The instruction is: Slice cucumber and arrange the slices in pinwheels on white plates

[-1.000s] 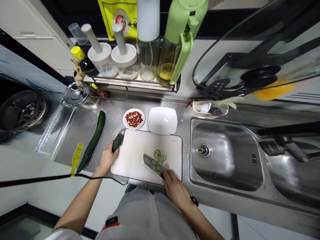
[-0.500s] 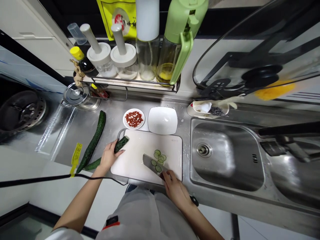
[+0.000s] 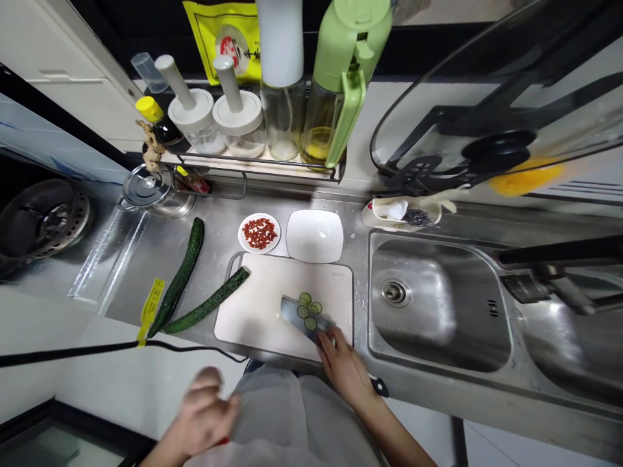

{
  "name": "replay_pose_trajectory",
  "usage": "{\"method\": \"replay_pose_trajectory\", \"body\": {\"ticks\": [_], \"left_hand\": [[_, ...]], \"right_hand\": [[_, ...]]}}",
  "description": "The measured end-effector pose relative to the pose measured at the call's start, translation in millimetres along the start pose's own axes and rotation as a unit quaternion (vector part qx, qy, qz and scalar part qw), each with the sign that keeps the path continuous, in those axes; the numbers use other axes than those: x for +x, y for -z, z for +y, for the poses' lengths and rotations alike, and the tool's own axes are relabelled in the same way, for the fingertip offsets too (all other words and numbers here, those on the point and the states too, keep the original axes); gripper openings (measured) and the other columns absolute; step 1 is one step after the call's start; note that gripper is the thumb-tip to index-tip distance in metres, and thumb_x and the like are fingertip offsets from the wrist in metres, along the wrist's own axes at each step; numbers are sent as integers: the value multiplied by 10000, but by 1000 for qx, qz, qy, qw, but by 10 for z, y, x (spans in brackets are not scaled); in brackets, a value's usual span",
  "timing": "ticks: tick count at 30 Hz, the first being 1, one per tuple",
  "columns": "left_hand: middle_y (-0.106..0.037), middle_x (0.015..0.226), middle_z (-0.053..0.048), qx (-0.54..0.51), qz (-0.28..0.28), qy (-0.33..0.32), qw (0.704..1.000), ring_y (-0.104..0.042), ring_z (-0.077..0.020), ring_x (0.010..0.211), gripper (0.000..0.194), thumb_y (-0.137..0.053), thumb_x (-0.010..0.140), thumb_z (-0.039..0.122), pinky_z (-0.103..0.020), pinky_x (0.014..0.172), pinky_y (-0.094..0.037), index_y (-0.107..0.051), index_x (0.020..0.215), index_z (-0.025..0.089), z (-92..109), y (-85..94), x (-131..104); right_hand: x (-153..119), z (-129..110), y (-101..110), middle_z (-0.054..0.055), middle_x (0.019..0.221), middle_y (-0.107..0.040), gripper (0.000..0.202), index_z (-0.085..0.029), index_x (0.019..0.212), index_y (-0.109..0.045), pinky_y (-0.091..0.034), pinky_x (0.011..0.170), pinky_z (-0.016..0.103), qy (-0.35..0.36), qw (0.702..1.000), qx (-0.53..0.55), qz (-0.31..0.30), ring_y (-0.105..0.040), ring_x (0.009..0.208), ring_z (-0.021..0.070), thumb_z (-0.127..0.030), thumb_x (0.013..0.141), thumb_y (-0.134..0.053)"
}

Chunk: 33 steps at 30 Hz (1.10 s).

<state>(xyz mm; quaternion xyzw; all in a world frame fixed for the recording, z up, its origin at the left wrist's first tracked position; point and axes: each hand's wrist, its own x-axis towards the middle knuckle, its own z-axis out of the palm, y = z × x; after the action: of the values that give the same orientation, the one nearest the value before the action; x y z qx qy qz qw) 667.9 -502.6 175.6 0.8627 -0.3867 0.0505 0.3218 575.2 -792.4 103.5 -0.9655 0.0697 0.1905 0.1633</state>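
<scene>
Head view: the cut cucumber slants forward-right onto the cutting board, beyond the nearer left hand, whose closure is too blurred to tell; the right hand grasps the knife.

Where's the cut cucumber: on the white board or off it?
Partly on: the cut cucumber has one end over the white board, the other over the counter.

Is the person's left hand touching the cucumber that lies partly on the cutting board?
No, the left hand is near the grey apron, visibly apart from the cucumber.
</scene>
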Motion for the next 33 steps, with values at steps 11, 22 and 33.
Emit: {"method": "replay_pose_trajectory", "body": {"ticks": [11,22,33], "left_hand": [[-598,969,-46,-50,-274,-41,960,-510,-183,980,180,-462,922,255,-311,854,-439,-610,1013,208,82,-1590,857],[-596,941,-58,-97,-214,9,972,-504,-182,916,182,-479,910,278,-314,826,-422,-638,932,193,-18,-1850,993],[-557,877,-59,-16,-213,100,972,-500,-207,885,65,-605,818,234,-338,795,-430,-599,860,186,-37,-1974,1049]], "right_hand": [[-29,54,-67,84,993,-559,304,-200,1149,-562,-456,653,263,33,998,-34,39,-588,709,147,-170,905,-384],[-298,168,42,79,989,-528,325,-227,1168,-563,-431,642,237,-21,1000,-7,0,-565,685,124,-175,905,-379],[-301,108,115,76,990,-536,349,-235,1150,-570,-431,647,252,3,999,-29,-36,-591,715,151,-108,874,-399]]}}
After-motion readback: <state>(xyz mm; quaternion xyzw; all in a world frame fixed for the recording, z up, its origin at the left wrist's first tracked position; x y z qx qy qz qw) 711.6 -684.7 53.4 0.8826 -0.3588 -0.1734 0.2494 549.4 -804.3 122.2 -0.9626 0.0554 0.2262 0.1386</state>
